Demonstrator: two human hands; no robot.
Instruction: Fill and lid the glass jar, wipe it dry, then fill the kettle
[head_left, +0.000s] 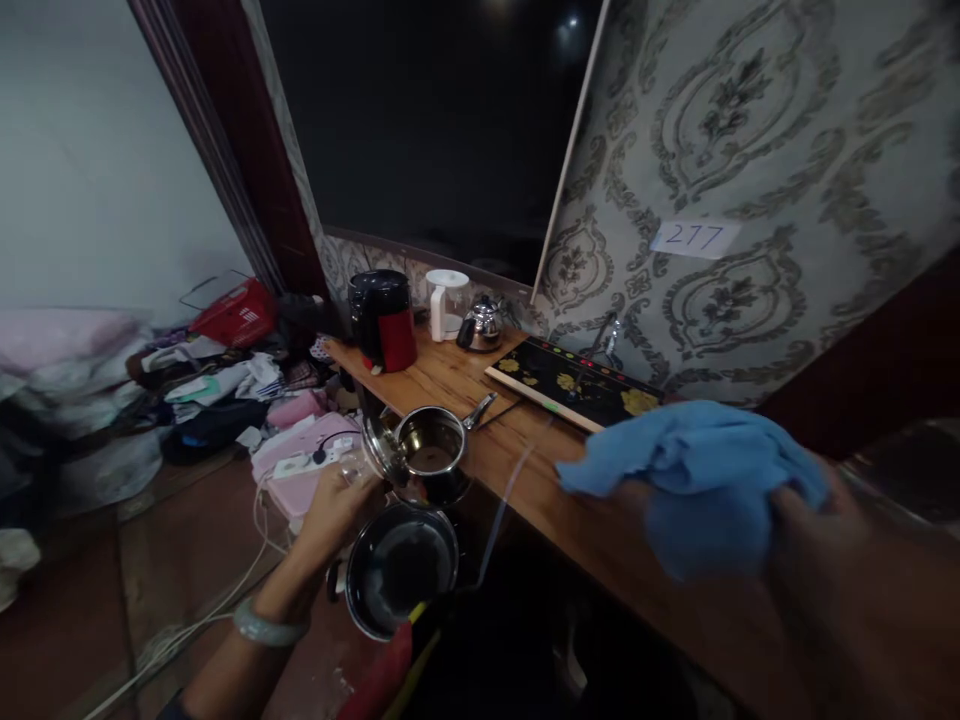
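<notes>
My left hand (337,508), with a pale bangle (268,627) on its wrist, is closed on a shiny pot lid (384,452), tilted up on edge at the left rim of a small steel saucepan (448,488). The saucepan sits at the table's front edge, its handle (480,411) toward the back right. Below it is a wider dark pan (401,570). At the right, my right hand (814,530) grips a bunched blue cloth (705,450) above the wooden table (551,510); cloth and hand are blurred, and the cloth hides some of the fingers.
A black induction cooktop (574,380) with yellow flowers lies against the wall. Behind the saucepan stand a black-and-red appliance (382,320), a white-handled jug (448,305) and a small metal kettle (481,325). Left are a power strip (311,458), cables and piled clothes (225,385).
</notes>
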